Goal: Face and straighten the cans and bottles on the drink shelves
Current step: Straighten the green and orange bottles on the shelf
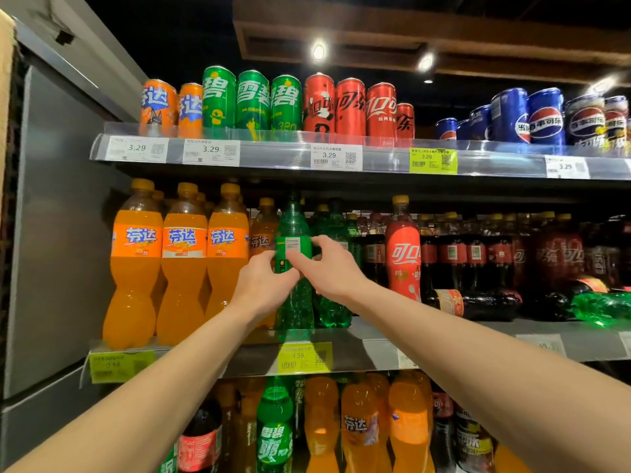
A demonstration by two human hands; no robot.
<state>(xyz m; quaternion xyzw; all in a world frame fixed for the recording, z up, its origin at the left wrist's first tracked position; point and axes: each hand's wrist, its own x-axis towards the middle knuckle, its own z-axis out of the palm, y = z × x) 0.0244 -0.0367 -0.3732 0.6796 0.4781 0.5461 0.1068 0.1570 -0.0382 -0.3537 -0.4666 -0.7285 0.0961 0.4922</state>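
Note:
A green soda bottle (293,227) stands upright at the front of the middle shelf (444,339), its barcode side facing me. My left hand (263,285) grips its label from the left. My right hand (327,264) pinches the same label from the right, thumb in front and fingers behind. Three orange soda bottles (181,268) stand in a row to the left with labels facing out. A red cola bottle (403,247) stands upright to the right.
Dark cola bottles (478,302) and a green bottle (601,307) lie on their sides at the right of the middle shelf. Orange, green, red and blue cans (283,104) line the top shelf. More bottles (341,425) fill the shelf below. A grey panel (61,216) closes the left.

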